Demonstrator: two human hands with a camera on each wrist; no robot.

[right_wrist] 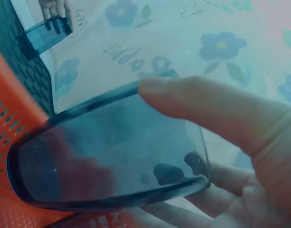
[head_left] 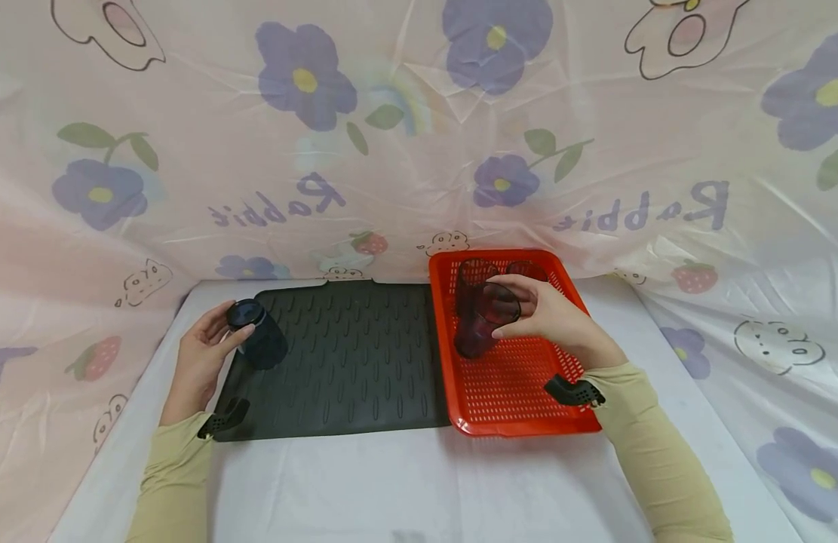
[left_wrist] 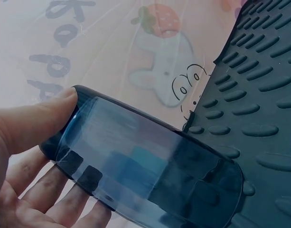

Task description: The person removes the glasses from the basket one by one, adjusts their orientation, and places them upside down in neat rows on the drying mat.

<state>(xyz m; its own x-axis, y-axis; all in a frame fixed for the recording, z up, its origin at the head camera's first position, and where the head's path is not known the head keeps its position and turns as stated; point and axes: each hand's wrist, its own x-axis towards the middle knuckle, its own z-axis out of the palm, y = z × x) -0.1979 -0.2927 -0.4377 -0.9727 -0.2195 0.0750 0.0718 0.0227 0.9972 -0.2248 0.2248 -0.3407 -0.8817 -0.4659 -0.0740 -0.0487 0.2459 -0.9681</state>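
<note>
Pink flowered cloth (head_left: 405, 173) hangs behind a white table (head_left: 337, 490) bearing a dark ridged mat (head_left: 364, 362) and, at its right edge, a red basket (head_left: 514, 392). The right hand (head_left: 550, 313) grips a tilted tinted glass (right_wrist: 105, 147) at the basket; the left hand (head_left: 200, 354) grips a dark blue glass (left_wrist: 145, 156) at the mat's left edge. Further glasses (head_left: 527, 269) sit toward the basket's far end.

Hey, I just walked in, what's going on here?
A person's left hand grips a dark blue glass at the left end of a black mat. The right hand grips a second glass over a red basket beside the mat. More dark glassware stands in the far part of the basket.
</note>
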